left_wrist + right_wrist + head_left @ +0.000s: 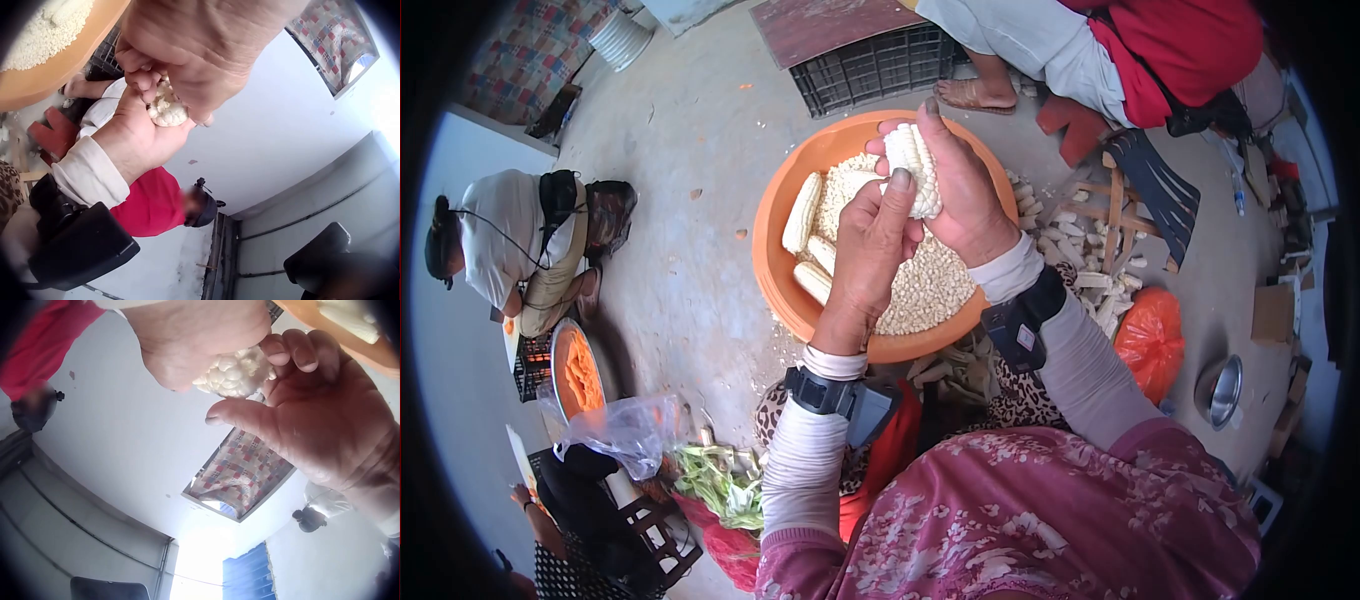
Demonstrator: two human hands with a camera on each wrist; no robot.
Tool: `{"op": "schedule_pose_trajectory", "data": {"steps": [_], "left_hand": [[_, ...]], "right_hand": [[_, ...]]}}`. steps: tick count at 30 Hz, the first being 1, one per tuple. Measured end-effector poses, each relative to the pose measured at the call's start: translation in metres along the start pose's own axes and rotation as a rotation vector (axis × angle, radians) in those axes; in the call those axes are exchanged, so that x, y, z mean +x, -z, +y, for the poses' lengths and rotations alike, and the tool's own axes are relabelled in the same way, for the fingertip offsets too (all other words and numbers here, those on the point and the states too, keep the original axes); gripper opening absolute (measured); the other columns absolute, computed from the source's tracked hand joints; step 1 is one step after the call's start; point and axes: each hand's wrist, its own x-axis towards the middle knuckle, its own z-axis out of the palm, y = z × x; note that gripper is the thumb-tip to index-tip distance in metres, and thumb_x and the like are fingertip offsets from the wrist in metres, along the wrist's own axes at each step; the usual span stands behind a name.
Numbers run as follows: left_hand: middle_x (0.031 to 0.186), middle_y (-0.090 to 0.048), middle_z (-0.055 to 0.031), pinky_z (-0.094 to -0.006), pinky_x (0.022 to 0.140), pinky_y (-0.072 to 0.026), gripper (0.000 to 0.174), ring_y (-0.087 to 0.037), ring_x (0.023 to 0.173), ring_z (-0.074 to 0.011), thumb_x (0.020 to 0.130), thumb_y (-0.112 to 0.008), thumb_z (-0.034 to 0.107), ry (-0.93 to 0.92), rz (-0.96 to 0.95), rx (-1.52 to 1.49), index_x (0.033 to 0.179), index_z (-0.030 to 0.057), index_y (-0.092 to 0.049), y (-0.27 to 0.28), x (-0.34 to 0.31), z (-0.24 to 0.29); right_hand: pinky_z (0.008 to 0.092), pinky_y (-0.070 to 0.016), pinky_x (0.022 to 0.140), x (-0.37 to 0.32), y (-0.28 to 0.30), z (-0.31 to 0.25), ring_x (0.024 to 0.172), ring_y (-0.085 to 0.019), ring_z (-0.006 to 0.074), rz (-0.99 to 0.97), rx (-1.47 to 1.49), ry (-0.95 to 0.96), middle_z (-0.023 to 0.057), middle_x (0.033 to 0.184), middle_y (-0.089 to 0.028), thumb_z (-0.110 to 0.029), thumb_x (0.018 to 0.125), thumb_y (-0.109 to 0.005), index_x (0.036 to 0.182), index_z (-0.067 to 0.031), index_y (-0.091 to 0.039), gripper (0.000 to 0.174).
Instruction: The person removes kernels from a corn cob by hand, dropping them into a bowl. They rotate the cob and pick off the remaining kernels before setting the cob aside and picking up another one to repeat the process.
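Over an orange basin point(768, 275), both hands are on one white corn cob point(912, 160). The right hand point(970, 195) holds it against the palm, with its thumb stretched along the side. At the near end the left hand point(865, 260) grips it, fingers curled and thumb point(895, 195) on the kernels. In the right wrist view the end of the cob, thick with kernels, shows between the hands; part of it is hidden by them. Loose kernels point(925, 295) heap in the basin. Several whole cobs, one of them a pale cob point(802, 213), lie along its left side.
Bare cobs point(1090, 265) are piled right of the basin, by a folding stool point(1145, 205) and an orange bag point(1150, 330). A black crate point(870, 70) stands beyond. One person in red point(1190, 60) sits near; another in white point(505, 230) is at left by a metal bowl point(595, 365).
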Motion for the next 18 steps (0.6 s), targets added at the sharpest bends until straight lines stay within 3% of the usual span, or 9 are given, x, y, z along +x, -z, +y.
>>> {"op": "schedule_pose_trajectory", "data": {"steps": [2,4,7,18], "left_hand": [[0.061,-0.049,0.0025,-0.0162,0.045,-0.0302,0.047,-0.042,0.050,-0.0037,0.092,-0.041,0.053,-0.035,0.002,0.001,0.084,0.0089,-0.056,-0.004,0.002,-0.004],[0.057,-0.047,0.0015,-0.0186,0.044,-0.0309,0.042,-0.040,0.049,-0.0043,0.095,-0.043,0.042,-0.068,0.105,-0.087,0.079,0.0049,-0.056,-0.007,0.004,-0.007],[0.058,-0.046,0.0038,-0.0162,0.041,-0.0269,0.045,-0.039,0.047,-0.0016,0.094,-0.039,0.049,-0.070,0.134,-0.012,0.086,0.0087,-0.057,-0.006,0.007,-0.011],[0.059,-0.047,0.0028,-0.0170,0.042,-0.0289,0.048,-0.040,0.048,-0.0030,0.093,-0.038,0.052,-0.033,0.123,-0.079,0.088,0.0081,-0.056,-0.008,0.002,-0.006]], "right_hand": [[0.0280,-0.0501,0.071,-0.001,0.000,0.001,0.080,-0.057,0.0149,0.030,-0.006,-0.001,0.0123,0.095,-0.060,-0.048,0.092,-0.044,0.108,0.0005,-0.051,0.051],[0.0282,-0.0502,0.072,0.001,0.000,0.006,0.081,-0.057,0.0153,0.055,0.001,0.000,0.0125,0.095,-0.060,-0.048,0.092,-0.044,0.108,0.0006,-0.051,0.052],[0.0289,-0.0503,0.073,0.002,0.000,0.011,0.082,-0.058,0.0162,0.089,0.010,-0.003,0.0129,0.095,-0.060,-0.049,0.092,-0.044,0.108,0.0006,-0.051,0.052],[0.0297,-0.0507,0.074,-0.002,-0.004,0.005,0.083,-0.058,0.0165,0.109,-0.009,-0.010,0.0132,0.094,-0.060,-0.049,0.092,-0.044,0.106,0.0009,-0.052,0.052]]}}
